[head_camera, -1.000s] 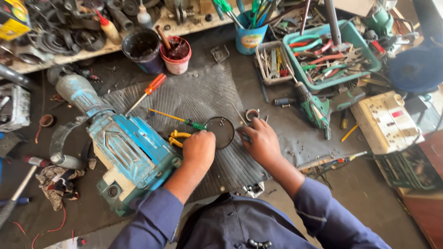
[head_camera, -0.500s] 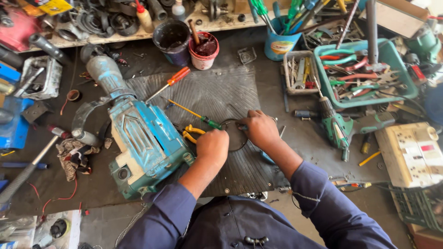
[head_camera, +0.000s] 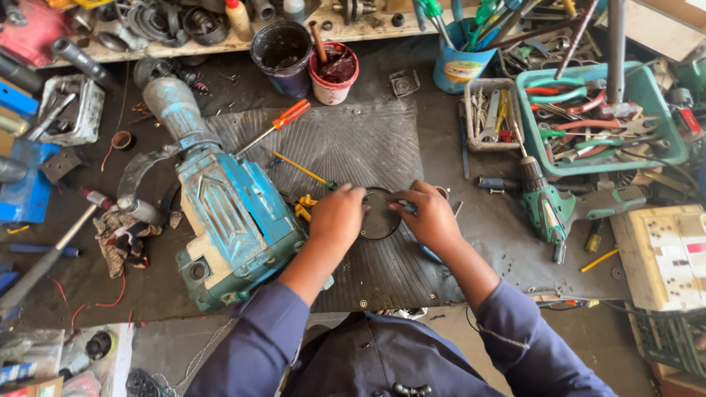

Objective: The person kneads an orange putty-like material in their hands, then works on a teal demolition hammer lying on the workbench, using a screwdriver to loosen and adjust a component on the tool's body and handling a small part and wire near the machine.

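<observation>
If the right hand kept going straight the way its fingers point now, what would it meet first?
The right hand points left across the dark round ring that both hands hold. Going straight on, it would most likely meet the left hand first, at its fingertips on the ring's far side; beyond that lies the blue demolition hammer.

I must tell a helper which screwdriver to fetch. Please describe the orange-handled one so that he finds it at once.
Start at the big blue demolition hammer on the ribbed black rubber mat. Above its body lies the screwdriver with the orange handle, tip toward the hammer. The thin yellow screwdriver nearby has a green handle.
</observation>
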{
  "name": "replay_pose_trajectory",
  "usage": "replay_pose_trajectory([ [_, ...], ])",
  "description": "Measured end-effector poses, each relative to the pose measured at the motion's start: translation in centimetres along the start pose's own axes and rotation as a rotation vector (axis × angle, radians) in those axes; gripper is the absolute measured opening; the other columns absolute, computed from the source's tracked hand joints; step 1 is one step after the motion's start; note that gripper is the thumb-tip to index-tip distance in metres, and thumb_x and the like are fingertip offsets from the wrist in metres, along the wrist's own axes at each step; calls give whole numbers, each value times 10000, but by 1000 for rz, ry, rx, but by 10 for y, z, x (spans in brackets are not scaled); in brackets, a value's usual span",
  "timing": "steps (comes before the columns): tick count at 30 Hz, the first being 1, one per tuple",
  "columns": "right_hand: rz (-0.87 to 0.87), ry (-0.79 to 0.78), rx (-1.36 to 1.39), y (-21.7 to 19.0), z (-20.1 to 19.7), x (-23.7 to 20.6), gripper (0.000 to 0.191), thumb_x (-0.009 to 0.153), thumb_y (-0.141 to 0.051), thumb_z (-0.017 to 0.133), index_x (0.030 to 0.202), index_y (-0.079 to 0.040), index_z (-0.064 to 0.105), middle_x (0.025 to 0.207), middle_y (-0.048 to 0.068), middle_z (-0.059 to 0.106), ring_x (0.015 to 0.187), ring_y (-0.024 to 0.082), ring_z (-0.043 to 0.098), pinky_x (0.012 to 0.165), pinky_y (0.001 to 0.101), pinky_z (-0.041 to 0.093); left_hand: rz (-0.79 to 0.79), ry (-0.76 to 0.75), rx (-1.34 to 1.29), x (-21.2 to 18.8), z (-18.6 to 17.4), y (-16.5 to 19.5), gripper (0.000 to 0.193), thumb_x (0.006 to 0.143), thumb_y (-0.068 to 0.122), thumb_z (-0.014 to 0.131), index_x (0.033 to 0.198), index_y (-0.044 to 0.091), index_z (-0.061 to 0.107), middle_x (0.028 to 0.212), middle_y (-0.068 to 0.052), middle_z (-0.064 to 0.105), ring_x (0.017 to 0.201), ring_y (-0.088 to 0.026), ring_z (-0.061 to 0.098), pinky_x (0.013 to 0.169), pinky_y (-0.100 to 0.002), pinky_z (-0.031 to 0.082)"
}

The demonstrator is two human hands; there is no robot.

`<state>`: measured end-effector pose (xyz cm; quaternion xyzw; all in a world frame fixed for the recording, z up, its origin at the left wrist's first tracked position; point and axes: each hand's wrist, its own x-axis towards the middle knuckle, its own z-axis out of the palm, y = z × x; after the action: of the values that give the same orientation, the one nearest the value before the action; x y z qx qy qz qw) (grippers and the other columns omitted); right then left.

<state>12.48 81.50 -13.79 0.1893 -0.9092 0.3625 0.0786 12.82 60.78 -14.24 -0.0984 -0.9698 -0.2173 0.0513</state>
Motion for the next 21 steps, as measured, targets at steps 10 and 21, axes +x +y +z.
replay_pose_trajectory([
  [10, 141, -20, 205, 2, -6, -34, 194, 806, -135, 825, 999, -137, 801, 861, 57, 606, 791, 218, 617, 738, 344, 496, -41, 28, 251, 17, 13, 18, 101, 884, 183, 702, 807, 129, 738, 932, -97, 684, 815, -302, 735, 657, -437, 589],
  [21, -15, 109, 564, 8, -34, -82, 190, 782, 25, 828, 942, -72, 799, 882, 12, 652, 859, 158, 584, 771, 289, 462, -432, -325, -1499, -58, -19, 50, 270, 872, 94, 743, 1112, 81, 620, 940, -85, 733, 818, -187, 738, 728, -369, 636],
])
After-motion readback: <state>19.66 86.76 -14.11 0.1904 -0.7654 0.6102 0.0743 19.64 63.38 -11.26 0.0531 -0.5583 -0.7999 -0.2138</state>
